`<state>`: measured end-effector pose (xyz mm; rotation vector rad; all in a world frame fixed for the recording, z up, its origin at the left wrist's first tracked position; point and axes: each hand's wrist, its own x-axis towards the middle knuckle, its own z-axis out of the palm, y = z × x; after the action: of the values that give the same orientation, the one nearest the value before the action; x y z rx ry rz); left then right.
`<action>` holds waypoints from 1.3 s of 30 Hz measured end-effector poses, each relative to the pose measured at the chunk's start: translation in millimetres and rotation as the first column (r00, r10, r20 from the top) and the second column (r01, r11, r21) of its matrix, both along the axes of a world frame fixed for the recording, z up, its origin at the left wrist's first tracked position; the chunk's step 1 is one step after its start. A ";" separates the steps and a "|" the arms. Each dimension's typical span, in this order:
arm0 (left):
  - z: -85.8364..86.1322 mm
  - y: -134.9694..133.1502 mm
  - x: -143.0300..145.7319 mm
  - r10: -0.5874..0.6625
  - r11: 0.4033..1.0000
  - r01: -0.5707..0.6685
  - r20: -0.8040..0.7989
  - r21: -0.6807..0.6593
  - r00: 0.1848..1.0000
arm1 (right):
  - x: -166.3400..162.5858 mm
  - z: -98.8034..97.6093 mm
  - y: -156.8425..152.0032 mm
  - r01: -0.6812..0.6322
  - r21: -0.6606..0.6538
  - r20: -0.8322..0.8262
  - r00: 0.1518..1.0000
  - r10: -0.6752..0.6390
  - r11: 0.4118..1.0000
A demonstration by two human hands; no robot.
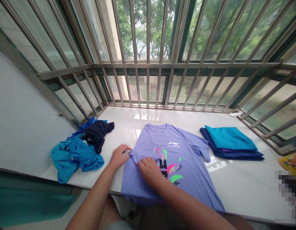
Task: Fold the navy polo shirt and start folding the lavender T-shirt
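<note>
A lilac T-shirt (pixel 183 156) with a white logo and a bright print lies face up on the white windowsill counter (pixel 246 185), its hem hanging over the front edge. My left hand (pixel 119 155) pinches the shirt's left sleeve edge, fingers curled on the cloth. My right hand (pixel 149 169) rests on the shirt just right of that sleeve, fingers bent and pressing the fabric near the print.
A heap of unfolded blue and navy clothes (pixel 78 150) lies at the left. A stack of folded blue and teal garments (pixel 230 142) sits at the right. Metal window bars (pixel 148 64) close off the back and sides. A yellow object (pixel 292 161) shows at the far right.
</note>
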<state>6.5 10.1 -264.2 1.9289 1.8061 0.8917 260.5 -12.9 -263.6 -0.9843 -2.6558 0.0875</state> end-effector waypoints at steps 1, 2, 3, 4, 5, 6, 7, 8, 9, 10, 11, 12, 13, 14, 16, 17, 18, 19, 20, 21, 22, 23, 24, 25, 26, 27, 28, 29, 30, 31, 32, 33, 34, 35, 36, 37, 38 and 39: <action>1.0 -0.8 -0.1 -0.017 1.000 0.016 -0.018 -0.002 1.000 | 0.4 -1.1 0.7 0.013 -0.007 -0.034 0.999 -0.013 1.000; 1.6 -1.2 -0.4 -0.033 0.999 0.033 -0.035 -0.005 0.999 | 0.5 -1.9 1.2 0.024 -0.015 -0.061 0.998 -0.025 1.000; 1.7 -1.3 -0.7 -0.043 0.999 0.043 -0.043 -0.008 0.998 | 0.4 -2.4 1.5 0.030 -0.020 -0.078 0.996 -0.032 0.999; 1.3 -0.9 -1.1 -0.045 0.999 0.045 -0.039 -0.010 0.998 | 0.2 -2.4 1.6 0.031 -0.024 -0.086 0.996 -0.033 0.999; 0.6 -0.3 -1.6 -0.038 0.999 0.038 -0.024 -0.009 0.999 | 0.0 -2.1 1.6 0.029 -0.025 -0.087 0.996 -0.031 0.999; -0.5 0.6 -2.0 -0.026 1.000 0.026 -0.003 -0.006 1.000 | -0.1 -1.5 1.5 0.025 -0.027 -0.083 0.996 -0.027 0.999; -1.6 1.5 -2.4 -0.015 1.000 0.015 0.015 -0.003 1.000 | 0.0 -0.6 1.3 0.019 -0.032 -0.077 0.997 -0.021 0.999; -2.8 2.3 -2.7 -0.005 1.000 0.005 0.029 0.001 1.000 | 0.2 0.4 1.0 0.012 -0.037 -0.071 0.997 -0.015 0.999; -3.9 2.9 -2.8 0.003 1.000 -0.003 0.035 0.005 0.999 | 0.5 1.6 0.7 0.005 -0.043 -0.064 0.998 -0.007 0.999; -4.8 3.2 -2.8 0.010 1.000 -0.010 0.036 0.006 0.999 | 0.9 2.8 0.4 -0.003 -0.048 -0.056 0.998 0.000 0.999; -5.5 3.3 -2.5 0.019 1.000 -0.019 0.032 0.006 0.999 | 1.2 4.1 0.2 -0.009 -0.051 -0.048 0.999 0.007 0.999; -5.9 3.2 -2.1 0.028 1.000 -0.028 0.026 0.006 0.999 | 1.6 5.4 -0.1 -0.015 -0.053 -0.042 0.999 0.013 0.998; -6.0 3.1 -1.4 0.038 0.999 -0.038 0.018 0.007 0.999 | 1.9 6.6 -0.2 -0.020 -0.057 -0.037 0.999 0.018 0.998; -6.0 2.9 -0.6 0.049 0.999 -0.049 0.009 0.009 0.999 | 2.2 7.7 -0.5 -0.023 -0.062 -0.036 0.999 0.021 0.998; -5.4 2.9 0.9 0.069 0.998 -0.068 -0.009 0.017 0.998 | 2.8 9.4 -1.1 -0.030 -0.075 -0.040 0.999 0.027 0.997; -4.9 2.9 1.4 0.079 0.997 -0.078 -0.017 0.023 0.997 | 3.1 9.9 -1.5 -0.035 -0.081 -0.045 0.998 0.031 0.996; -4.3 3.0 1.7 0.089 0.996 -0.088 -0.024 0.030 0.996 | 3.5 10.2 -2.0 -0.035 -0.084 -0.054 0.998 0.030 0.996; -3.6 3.1 1.6 0.101 0.994 -0.100 -0.032 0.037 0.994 | 3.7 10.1 -2.5 -0.028 -0.086 -0.069 0.997 0.022 0.996; -2.7 3.1 1.4 0.116 0.993 -0.114 -0.041 0.044 0.992 | 4.0 9.9 -2.9 -0.018 -0.085 -0.091 0.996 0.010 0.996; -1.9 3.2 1.3 0.134 0.990 -0.132 -0.051 0.051 0.990 | 4.1 9.6 -3.2 -0.002 -0.082 -0.118 0.993 -0.008 0.997; -1.0 3.2 1.7 0.158 0.986 -0.154 -0.063 0.057 0.986 | 4.0 9.4 -3.3 0.017 -0.080 -0.147 0.989 -0.029 0.997; -0.2 3.4 3.1 0.185 0.982 -0.181 -0.076 0.063 0.980 | 3.8 9.2 -3.2 0.035 -0.079 -0.172 0.984 -0.048 0.996; 0.3 4.0 6.1 0.216 0.975 -0.210 -0.092 0.070 0.972 | 3.3 9.2 -2.9 0.046 -0.079 -0.188 0.980 -0.060 0.996; 0.6 5.2 11.2 0.246 0.968 -0.239 -0.110 0.077 0.963 | 2.6 9.4 -2.5 0.048 -0.080 -0.193 0.979 -0.062 0.996; 0.5 7.3 18.6 0.269 0.962 -0.260 -0.128 0.085 0.955 | 1.6 9.7 -2.1 0.043 -0.083 -0.188 0.980 -0.058 0.996; 0.1 10.4 28.4 0.278 0.959 -0.267 -0.145 0.093 0.950 | 0.5 10.1 -1.9 0.034 -0.088 -0.177 0.983 -0.049 0.996; -0.5 14.6 40.0 0.267 0.962 -0.254 -0.161 0.099 0.950 | -0.7 10.3 -2.1 0.022 -0.094 -0.163 0.986 -0.037 0.995; -1.4 19.7 52.9 0.236 0.970 -0.221 -0.175 0.102 0.956 | -1.5 10.3 -2.7 0.016 -0.100 -0.147 0.989 -0.031 0.995; -2.3 25.4 66.1 0.188 0.980 -0.171 -0.187 0.101 0.964 | -1.6 10.0 -3.8 0.022 -0.103 -0.134 0.990 -0.036 0.994; -3.1 31.1 78.5 0.131 0.989 -0.114 -0.199 0.096 0.971 | -0.5 9.5 -5.3 0.034 -0.105 -0.124 0.991 -0.047 0.994; -3.9 36.3 89.1 0.076 0.994 -0.059 -0.209 0.086 0.975 | 2.4 8.9 -6.9 0.047 -0.104 -0.119 0.991 -0.060 0.993; -4.5 40.3 97.1 0.031 0.997 -0.016 -0.217 0.072 0.976 | 7.7 8.6 -8.2 0.061 -0.097 -0.122 0.990 -0.073 0.993; -5.1 42.8 102.1 -0.004 0.998 0.016 -0.221 0.055 0.975 | 16.0 8.8 -8.8 0.078 -0.086 -0.136 0.987 -0.089 0.993; -5.9 43.7 103.8 -0.032 0.999 0.040 -0.229 0.034 0.973 | 27.7 10.1 -8.3 0.105 -0.073 -0.158 0.981 -0.115 0.992; -6.8 43.0 102.5 -0.056 0.998 0.059 -0.246 0.007 0.968 | 42.8 12.5 -6.3 0.143 -0.063 -0.185 0.971 -0.153 0.988; -8.0 40.9 98.7 -0.077 0.997 0.073 -0.272 -0.023 0.959 | 61.2 16.2 -2.6 0.202 -0.060 -0.209 0.955 -0.210 0.977; -9.4 37.9 92.9 -0.097 0.995 0.084 -0.306 -0.054 0.947 | 82.6 21.1 2.8 0.288 -0.065 -0.223 0.929 -0.295 0.955; -11.0 34.2 85.8 -0.114 0.992 0.091 -0.344 -0.083 0.932 | 106.2 26.8 9.7 0.390 -0.080 -0.218 0.891 -0.398 0.918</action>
<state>92.3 44.3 -275.2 2.2249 1.8702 0.4702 366.7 -3.2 -236.8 -1.4116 -2.2051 0.1475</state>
